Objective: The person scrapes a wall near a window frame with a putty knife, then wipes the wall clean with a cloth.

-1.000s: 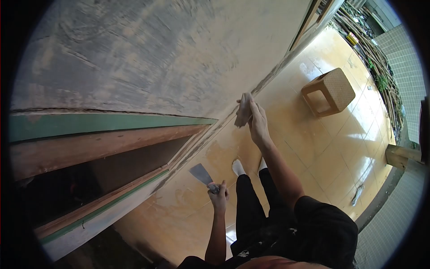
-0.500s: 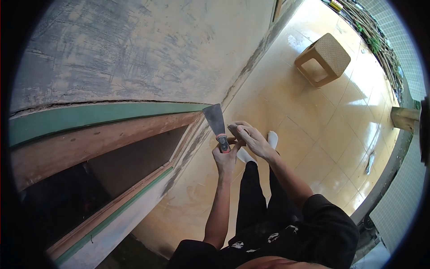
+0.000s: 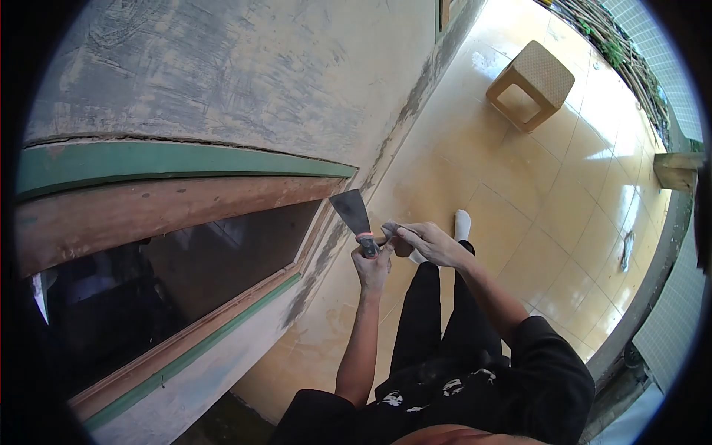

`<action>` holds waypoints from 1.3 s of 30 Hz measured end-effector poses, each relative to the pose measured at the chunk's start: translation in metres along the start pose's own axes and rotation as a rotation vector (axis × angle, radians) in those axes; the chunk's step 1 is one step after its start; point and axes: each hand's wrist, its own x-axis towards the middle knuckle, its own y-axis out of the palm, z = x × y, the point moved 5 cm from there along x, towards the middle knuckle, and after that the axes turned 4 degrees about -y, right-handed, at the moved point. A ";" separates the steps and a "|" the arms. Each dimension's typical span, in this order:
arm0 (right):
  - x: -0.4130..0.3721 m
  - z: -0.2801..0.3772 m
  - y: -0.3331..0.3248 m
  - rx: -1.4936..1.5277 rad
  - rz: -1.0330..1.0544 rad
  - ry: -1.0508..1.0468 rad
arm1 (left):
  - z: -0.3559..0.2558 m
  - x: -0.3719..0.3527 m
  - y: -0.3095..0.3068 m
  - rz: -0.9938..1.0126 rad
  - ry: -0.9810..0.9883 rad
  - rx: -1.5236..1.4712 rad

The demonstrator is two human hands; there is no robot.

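My left hand (image 3: 373, 268) is wrapped round the handle of a putty knife (image 3: 352, 213), whose wide dark blade points up and left, toward the corner of the green frame (image 3: 215, 164). Close on its right, my right hand (image 3: 434, 243) is closed on a small greyish piece (image 3: 391, 227) that I cannot make out clearly. The fingertips of both hands meet or nearly meet near the knife's handle. Pale dust coats the fingers of both hands.
A scuffed grey-white wall (image 3: 222, 81) rises beside the dark window opening (image 3: 222, 259). On the shiny tiled floor (image 3: 512, 178) are a tan plastic stool (image 3: 545, 74) and a crumpled cloth (image 3: 628, 251). A wooden post (image 3: 676, 172) and bundled sticks (image 3: 630, 67) line the right edge.
My right hand has shifted slightly down, its fingers now more closed round the small piece. The knife has moved slightly down and left. The view has shifted, with the stool higher in it.
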 end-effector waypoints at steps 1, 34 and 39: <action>-0.004 0.003 -0.001 -0.062 -0.017 0.013 | 0.000 -0.003 -0.001 0.002 0.005 0.002; -0.026 -0.009 -0.023 0.194 -0.571 -0.114 | -0.021 0.008 0.038 -0.084 0.211 0.199; -0.031 -0.008 -0.036 0.166 -0.571 -0.057 | -0.031 0.004 0.058 0.149 0.177 0.238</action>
